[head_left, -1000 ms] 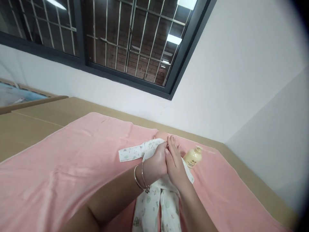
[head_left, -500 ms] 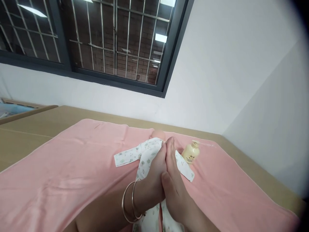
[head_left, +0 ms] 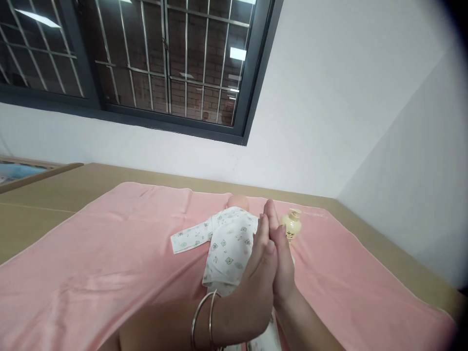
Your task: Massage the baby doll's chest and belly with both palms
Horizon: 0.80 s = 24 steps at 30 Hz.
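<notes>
My left hand (head_left: 252,297), with two thin bangles (head_left: 204,317) at its wrist, is pressed palm to palm against my right hand (head_left: 285,273). The fingers of both are stretched out and point away from me, with nothing visible between them. Beneath and beyond them lies a baby doll (head_left: 238,202) in a white printed top (head_left: 228,248) and printed trousers. Its left-hand sleeve in the picture is spread outward; my hands cover most of the other sleeve. Just past my right fingertips stands a pale yellow pump bottle (head_left: 292,224), partly hidden by them.
A pink blanket (head_left: 120,243) covers much of the tan padded surface (head_left: 44,214). Behind it rises a white wall (head_left: 300,122) with a dark-framed barred window (head_left: 168,63). At far left, something light blue (head_left: 20,170) lies beyond a raised edge.
My joined hands have shifted right and slid against each other, staying together. More of the doll's top shows, while the bottle and right sleeve are more covered. The view has shifted slightly.
</notes>
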### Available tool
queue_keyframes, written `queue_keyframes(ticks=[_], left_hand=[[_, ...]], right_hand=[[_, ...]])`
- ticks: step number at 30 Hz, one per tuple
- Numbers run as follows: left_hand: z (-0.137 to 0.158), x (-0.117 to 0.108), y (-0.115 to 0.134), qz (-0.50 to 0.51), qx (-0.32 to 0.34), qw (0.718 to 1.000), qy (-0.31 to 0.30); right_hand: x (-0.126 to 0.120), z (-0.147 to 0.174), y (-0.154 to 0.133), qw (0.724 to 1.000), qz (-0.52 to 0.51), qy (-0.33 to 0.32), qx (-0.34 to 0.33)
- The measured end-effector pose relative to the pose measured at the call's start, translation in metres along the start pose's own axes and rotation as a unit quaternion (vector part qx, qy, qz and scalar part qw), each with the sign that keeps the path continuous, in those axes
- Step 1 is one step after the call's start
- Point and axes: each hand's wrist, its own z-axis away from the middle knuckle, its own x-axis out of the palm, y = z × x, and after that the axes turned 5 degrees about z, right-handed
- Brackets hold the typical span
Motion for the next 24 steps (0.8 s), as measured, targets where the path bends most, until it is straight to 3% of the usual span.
queue_keyframes(ticks=[1, 6, 10, 15, 19, 22, 24], left_hand=[[-0.002, -0.001, -0.001, -0.023, 0.02, 1.0, 0.004], [-0.012, -0.012, 0.013, -0.002, 0.001, 0.997, 0.073], [-0.011, -0.021, 0.022, -0.017, 0.042, 0.997, 0.061], [-0.007, -0.016, 0.01, 0.003, 0.08, 0.995, 0.051], [0.0, -0.002, 0.005, 0.112, 0.046, 0.992, 0.025], [0.006, 0.003, 0.007, 0.14, -0.024, 0.989, 0.039], [0.01, 0.001, 0.011, 0.149, -0.033, 0.988, 0.029]], right_hand=[[0.001, 0.0, 0.002, 1.0, 0.005, 0.009, 0.0], [0.018, 0.022, 0.013, 0.999, 0.036, -0.008, -0.025], [0.023, 0.041, 0.01, 0.991, 0.079, -0.068, -0.085], [0.011, 0.036, -0.008, 0.978, 0.11, -0.096, -0.15], [-0.003, 0.014, -0.013, 0.943, 0.177, -0.089, -0.267], [-0.007, -0.002, -0.007, 0.901, 0.228, -0.048, -0.366], [-0.007, -0.006, -0.001, 0.881, 0.258, -0.031, -0.395]])
